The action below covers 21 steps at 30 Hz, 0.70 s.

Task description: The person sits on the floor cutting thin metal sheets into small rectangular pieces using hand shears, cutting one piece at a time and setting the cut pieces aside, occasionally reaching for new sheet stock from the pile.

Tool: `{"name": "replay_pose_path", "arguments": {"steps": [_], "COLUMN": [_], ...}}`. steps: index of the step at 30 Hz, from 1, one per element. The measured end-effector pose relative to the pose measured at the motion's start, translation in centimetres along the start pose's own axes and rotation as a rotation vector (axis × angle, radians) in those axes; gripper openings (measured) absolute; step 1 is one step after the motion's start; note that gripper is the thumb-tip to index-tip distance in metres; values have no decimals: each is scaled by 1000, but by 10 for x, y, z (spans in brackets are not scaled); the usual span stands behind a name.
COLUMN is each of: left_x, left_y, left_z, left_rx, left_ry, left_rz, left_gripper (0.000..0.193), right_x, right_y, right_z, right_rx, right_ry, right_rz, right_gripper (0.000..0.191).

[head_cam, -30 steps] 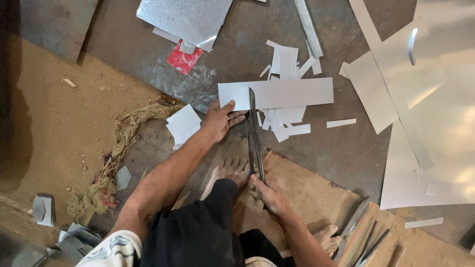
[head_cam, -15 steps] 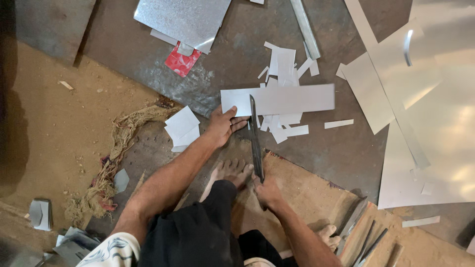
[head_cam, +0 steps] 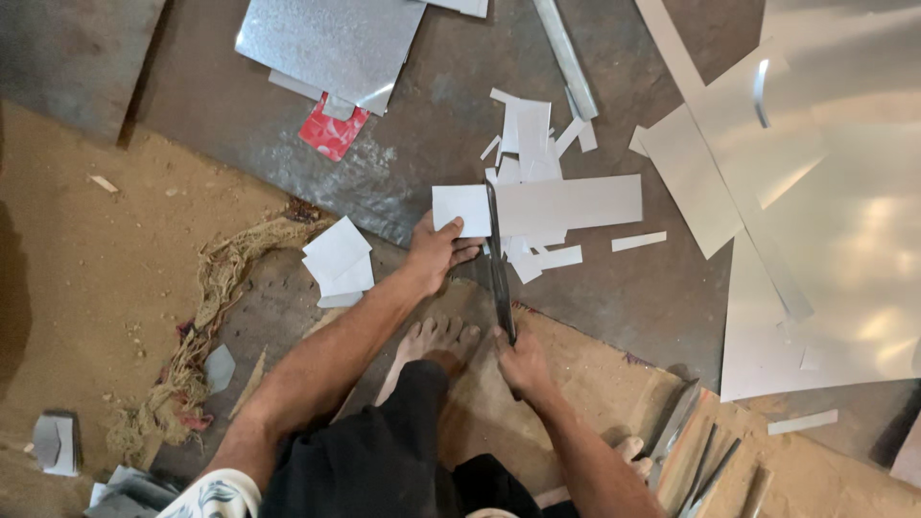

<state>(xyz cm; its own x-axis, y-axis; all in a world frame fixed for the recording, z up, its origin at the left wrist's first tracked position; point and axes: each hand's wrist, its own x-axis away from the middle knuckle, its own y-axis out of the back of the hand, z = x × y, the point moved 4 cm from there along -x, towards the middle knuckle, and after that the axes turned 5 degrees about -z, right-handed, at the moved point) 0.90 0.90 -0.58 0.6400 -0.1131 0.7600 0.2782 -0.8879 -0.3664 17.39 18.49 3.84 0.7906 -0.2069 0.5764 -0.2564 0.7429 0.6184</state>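
My left hand [head_cam: 436, 251] pinches the left end of a long rectangular metal strip [head_cam: 566, 203] lying on the dark floor plate. My right hand [head_cam: 518, 364] grips the handles of long metal shears [head_cam: 499, 264]. The blades cross the strip near its left end, and a small square part of the strip [head_cam: 460, 208] lies left of the blades under my left fingers. My bare foot [head_cam: 432, 345] rests between my two arms.
A stack of small cut squares [head_cam: 338, 261] lies left of my left hand. Offcut strips [head_cam: 532, 134] are scattered behind the strip. Large shiny sheets [head_cam: 835, 221] lie at the right, another sheet [head_cam: 331, 43] and a red packet [head_cam: 331, 129] at the top. Frayed rope [head_cam: 206, 317] lies left.
The shears have closed across the strip near its left end. My left hand stays on the strip's left end; the view has shifted slightly.
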Motion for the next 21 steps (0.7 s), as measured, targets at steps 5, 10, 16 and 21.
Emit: {"name": "replay_pose_path", "arguments": {"steps": [5,10,16,21], "left_x": [-20,-45,-52,-43], "left_y": [24,41,14,-3], "left_z": [-49,-83,-64,-32], "left_rx": [-220,-163,-169,-148], "left_ry": [-301,-264,-174,-16], "left_rz": [-32,-26,-9,94], "left_gripper": [23,19,28,32], "right_x": [27,54,55,52], "right_y": [10,40,56,46], "right_z": [-19,-13,-8,-9], "right_rx": [-337,-643,-666,-962], "right_ry": [-266,-529,-392,-299], "right_rz": [192,423,398,454], "right_gripper": [46,38,37,42]}}
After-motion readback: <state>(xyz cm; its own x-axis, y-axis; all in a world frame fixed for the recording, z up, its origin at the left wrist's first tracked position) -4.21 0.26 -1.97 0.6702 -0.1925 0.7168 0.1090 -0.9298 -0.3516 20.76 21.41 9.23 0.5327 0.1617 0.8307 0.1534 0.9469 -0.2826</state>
